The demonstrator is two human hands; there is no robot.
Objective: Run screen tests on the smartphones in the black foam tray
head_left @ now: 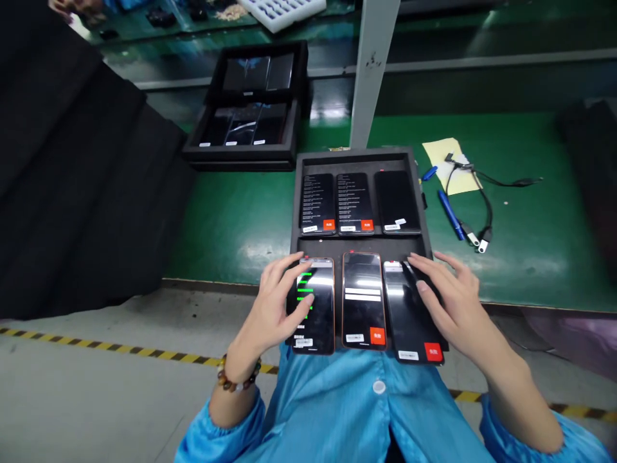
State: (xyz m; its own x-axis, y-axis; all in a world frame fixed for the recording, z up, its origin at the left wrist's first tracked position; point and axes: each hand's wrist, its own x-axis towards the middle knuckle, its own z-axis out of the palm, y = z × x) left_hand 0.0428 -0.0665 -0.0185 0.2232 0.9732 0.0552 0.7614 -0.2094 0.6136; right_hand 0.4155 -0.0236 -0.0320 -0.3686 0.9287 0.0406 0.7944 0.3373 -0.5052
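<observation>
A black foam tray [357, 157] holds several smartphones in two rows. My left hand [277, 305] lies over the edge of the front-left phone [322, 308], fingers spread, the thumb over its screen with green text lines. Beside it the front-middle phone [364, 273] shows white bars and a red square. My right hand [450, 299] rests with fingers apart at the right side of the front-right phone [409, 315], which also shows a red square. In the back row, the left phone [318, 199] and middle phone [354, 196] show text; the right one [398, 196] is dark.
Stacked black trays [193, 151] with more phones stand at the back left. To the right lie a yellow paper [441, 151], a blue pen [450, 215] and black cables [491, 206]. A grey post [373, 71] rises behind the tray. Black cloth [72, 173] hangs at left.
</observation>
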